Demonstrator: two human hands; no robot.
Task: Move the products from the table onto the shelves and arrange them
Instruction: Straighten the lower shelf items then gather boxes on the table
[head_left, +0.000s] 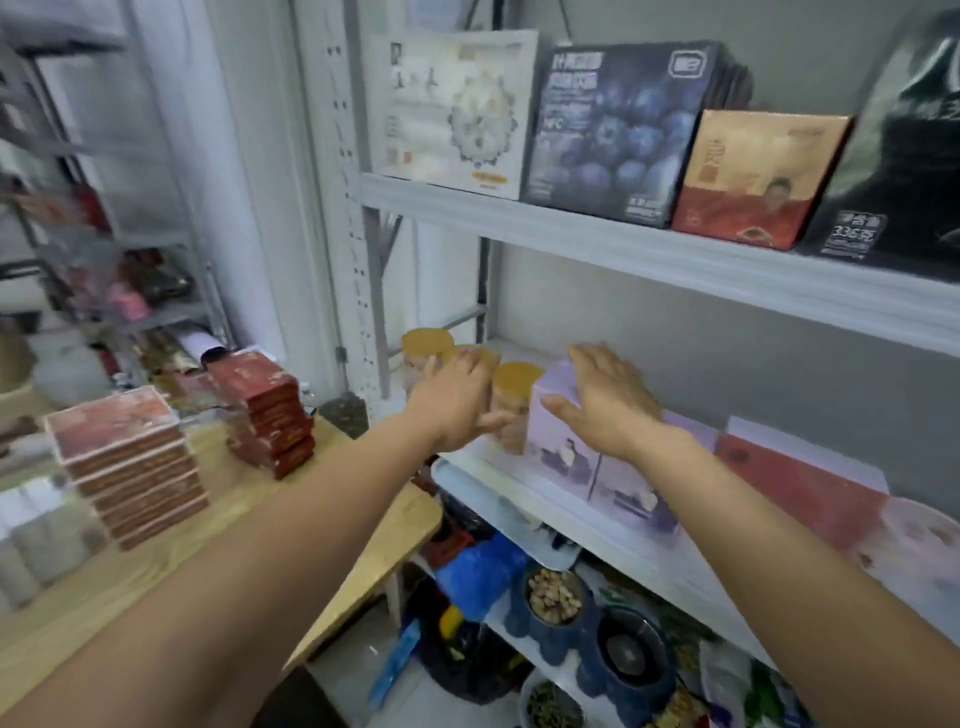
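Both arms reach to the middle shelf (597, 540). My left hand (457, 400) has straight fingers and lies against a group of clear jars with yellow lids (427, 340); its thumb touches the nearest jar (517, 376). Spread flat, my right hand (608, 400) rests on the top left corner of a lavender box (571, 467) beside the jars. On the wooden table (208, 519) at the left stand two stacks of red boxes, a dark red stack (270, 410) and a paler stack (130, 452), plus white bottles (36, 535).
The upper shelf holds a white box (452, 109), a blueberry box (618, 130), an orange-red box (753, 176) and a black bag (904, 156). A flat red box (795, 483) lies right of the lavender box. Bowls (553, 603) and a blue bag (483, 571) crowd the lower level.
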